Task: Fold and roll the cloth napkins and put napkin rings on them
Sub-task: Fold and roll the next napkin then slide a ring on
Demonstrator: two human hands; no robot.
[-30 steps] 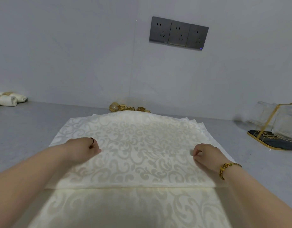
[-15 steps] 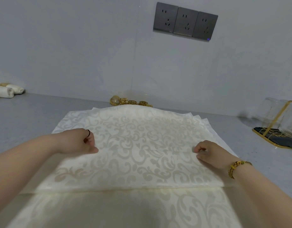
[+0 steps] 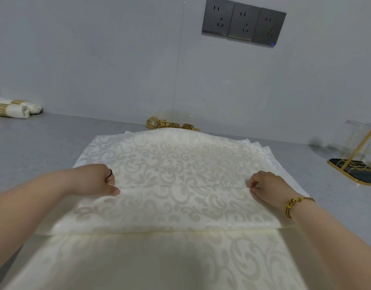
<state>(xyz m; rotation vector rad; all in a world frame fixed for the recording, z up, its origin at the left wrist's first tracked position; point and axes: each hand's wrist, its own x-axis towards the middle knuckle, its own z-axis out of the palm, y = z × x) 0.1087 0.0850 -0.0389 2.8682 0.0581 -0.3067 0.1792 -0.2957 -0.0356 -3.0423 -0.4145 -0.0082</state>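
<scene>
A cream patterned cloth napkin (image 3: 180,164) lies on top of a stack of the same napkins on the grey table (image 3: 34,147). A fold runs across its near part, and more cream cloth lies below that fold. My left hand (image 3: 96,181) pinches the napkin at its left side. My right hand (image 3: 266,187), with a gold bracelet on the wrist, pinches it at the right side. Several gold napkin rings (image 3: 172,124) lie behind the stack by the wall, partly hidden by the cloth. Two rolled napkins with gold rings (image 3: 11,108) rest at the far left.
A clear glass holder on a black and gold tray (image 3: 356,164) stands at the right. The grey wall with a row of sockets (image 3: 243,23) closes off the back of the table.
Both hands stay pinched on the napkin and have drifted slightly apart. The view has tilted up a little, so the sockets sit lower in the frame.
</scene>
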